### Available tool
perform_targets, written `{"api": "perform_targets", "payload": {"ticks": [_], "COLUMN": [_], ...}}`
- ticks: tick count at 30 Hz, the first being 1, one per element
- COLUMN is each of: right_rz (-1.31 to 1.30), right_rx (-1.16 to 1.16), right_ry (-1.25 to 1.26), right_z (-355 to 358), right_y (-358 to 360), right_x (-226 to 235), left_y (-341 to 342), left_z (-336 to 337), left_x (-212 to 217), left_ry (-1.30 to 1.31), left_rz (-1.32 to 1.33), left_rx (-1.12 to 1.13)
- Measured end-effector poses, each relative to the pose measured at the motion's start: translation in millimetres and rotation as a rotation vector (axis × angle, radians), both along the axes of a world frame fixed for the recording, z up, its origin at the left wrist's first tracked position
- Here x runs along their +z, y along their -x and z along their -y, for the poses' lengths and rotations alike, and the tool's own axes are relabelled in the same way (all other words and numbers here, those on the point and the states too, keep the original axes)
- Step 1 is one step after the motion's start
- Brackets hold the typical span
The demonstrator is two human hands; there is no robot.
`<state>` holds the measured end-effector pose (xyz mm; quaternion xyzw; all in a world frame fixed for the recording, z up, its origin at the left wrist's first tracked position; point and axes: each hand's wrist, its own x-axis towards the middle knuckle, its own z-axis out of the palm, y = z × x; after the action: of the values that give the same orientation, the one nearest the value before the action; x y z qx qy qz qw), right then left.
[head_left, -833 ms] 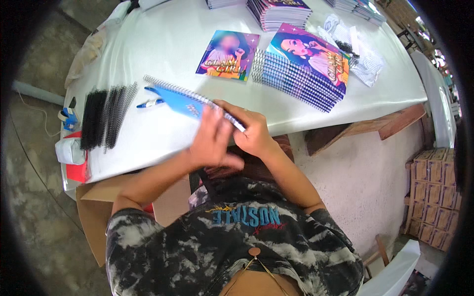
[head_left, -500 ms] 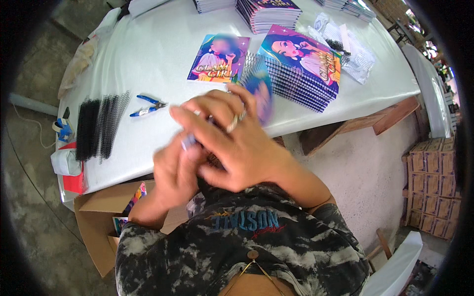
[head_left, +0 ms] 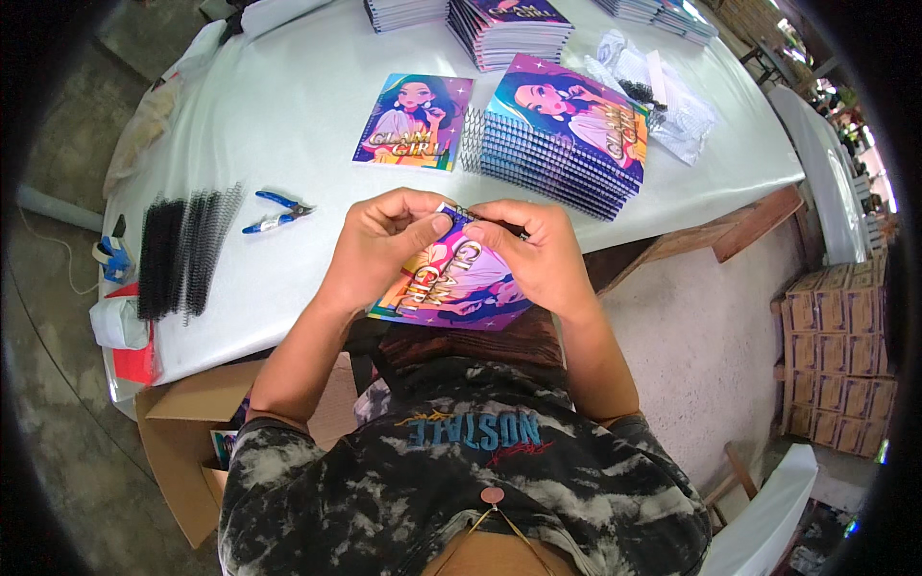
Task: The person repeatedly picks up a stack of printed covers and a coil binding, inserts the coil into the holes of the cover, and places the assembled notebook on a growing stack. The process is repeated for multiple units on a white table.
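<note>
A colourful illustrated notebook cover (head_left: pixel 471 283) hangs tilted at the table's near edge, its bound edge pointing away from me. My left hand (head_left: pixel 384 240) pinches the far left corner between thumb and fingers. Close beside it, my right hand (head_left: pixel 538 252) is closed on the same edge, thumb on top. A short bit of dark spiral coil (head_left: pixel 461 213) shows between the two thumbs; the rest is hidden by my fingers. Just beyond my hands lie a single matching notebook (head_left: pixel 413 120) and a stack of coil-bound notebooks (head_left: pixel 567 144).
Blue-handled cutting pliers (head_left: pixel 277 213) and a bundle of black spiral coils (head_left: pixel 182 254) lie on the white-covered table (head_left: pixel 288 125) to the left. Taller notebook stacks (head_left: pixel 509 38) stand at the back. An open cardboard box (head_left: pixel 182 451) sits below left; brown cartons (head_left: pixel 836 355) are piled right.
My hands were together, blurred, one over the other; now they are side by side on a notebook whose cover faces up. The pliers and coils lie where they were.
</note>
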<state>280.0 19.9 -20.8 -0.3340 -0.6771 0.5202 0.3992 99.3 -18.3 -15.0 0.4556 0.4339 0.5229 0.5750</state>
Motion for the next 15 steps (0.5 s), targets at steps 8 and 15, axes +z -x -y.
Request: {"api": "perform_targets", "payload": {"ticks": [8,15], "right_rz": [0.245,0.046], "right_rx": [-0.203,-0.603], "right_ry": [-0.521,-0.649], "right_z": [16.5,-1.4], "right_y": [6.8,-41.2], "right_x": [5.6,38.2], "left_y": [8.0,-12.6], "left_z": [-25.8,-36.2], "left_x": [5.7,32.3], "left_ry": [-0.057,-0.412], "left_rz": [-0.191,-0.614], "left_rx": [-0.197,-0.221]}}
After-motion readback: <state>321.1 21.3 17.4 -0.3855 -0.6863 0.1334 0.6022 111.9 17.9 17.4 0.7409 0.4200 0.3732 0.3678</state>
